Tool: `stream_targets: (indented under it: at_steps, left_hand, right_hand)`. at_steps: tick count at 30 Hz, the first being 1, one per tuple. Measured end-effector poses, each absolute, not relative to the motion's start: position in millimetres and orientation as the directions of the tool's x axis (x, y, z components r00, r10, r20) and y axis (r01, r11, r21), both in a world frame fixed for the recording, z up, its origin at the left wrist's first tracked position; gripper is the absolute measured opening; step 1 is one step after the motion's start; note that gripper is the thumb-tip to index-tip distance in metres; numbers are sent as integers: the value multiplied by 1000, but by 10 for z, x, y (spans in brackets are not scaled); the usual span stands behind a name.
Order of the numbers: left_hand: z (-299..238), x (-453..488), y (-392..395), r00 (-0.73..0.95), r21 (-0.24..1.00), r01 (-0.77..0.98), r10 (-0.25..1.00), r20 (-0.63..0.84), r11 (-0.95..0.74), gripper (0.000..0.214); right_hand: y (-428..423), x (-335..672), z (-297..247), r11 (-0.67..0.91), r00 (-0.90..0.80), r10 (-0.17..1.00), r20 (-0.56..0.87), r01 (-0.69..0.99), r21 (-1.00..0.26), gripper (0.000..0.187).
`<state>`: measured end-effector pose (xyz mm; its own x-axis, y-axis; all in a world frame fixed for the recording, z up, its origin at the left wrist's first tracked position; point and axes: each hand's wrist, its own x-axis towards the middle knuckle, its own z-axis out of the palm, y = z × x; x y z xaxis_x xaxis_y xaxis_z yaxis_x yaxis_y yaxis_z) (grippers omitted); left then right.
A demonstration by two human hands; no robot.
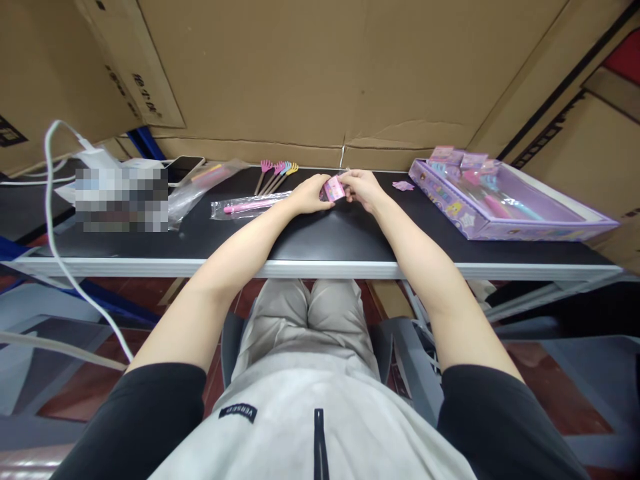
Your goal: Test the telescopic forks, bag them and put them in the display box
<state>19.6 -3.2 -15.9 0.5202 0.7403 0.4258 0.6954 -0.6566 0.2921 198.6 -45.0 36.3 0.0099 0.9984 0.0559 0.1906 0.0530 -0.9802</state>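
Note:
My left hand and my right hand meet over the middle of the black table. Both pinch a small pink packet between their fingertips, just above the tabletop. To the left of my left hand lies a pink pen in a clear bag. Behind it rest several small hand-shaped sticks in pink, blue and yellow.
A purple toy box with pink items stands open at the right. A small purple piece lies beside it. At the left are a phone, a clear bag, a white charger and its cable. Cardboard sheets wall the back.

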Motion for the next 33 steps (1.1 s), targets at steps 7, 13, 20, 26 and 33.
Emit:
stream_targets:
  at_steps: [7,13,20,26,33]
  left_hand:
    - [-143,180,-41,481,308,714,760,436,-629,68]
    - [-101,193,-97,423,336,754,809,409,-564,67]
    - [24,224,-272,359,301,835,870,336,-461,82]
    - [92,165,-287,381,259,861,892,243,-438,86]
    - [245,-42,-263,375,200,900,922,98,-387,74]
  right_hand:
    - [-456,1988,400,34,5,999,35,153,-988,43]
    - [-470,1969,353,18,-13,1000,16,262,-965,30]
    - [-487,1956,349,26,37,998,42,355,-934,36]
    - [-379,2070,336,-27,141,990,20,323,-946,35]
    - [-246,2265,266,-63,246,968,47,418,-906,31]
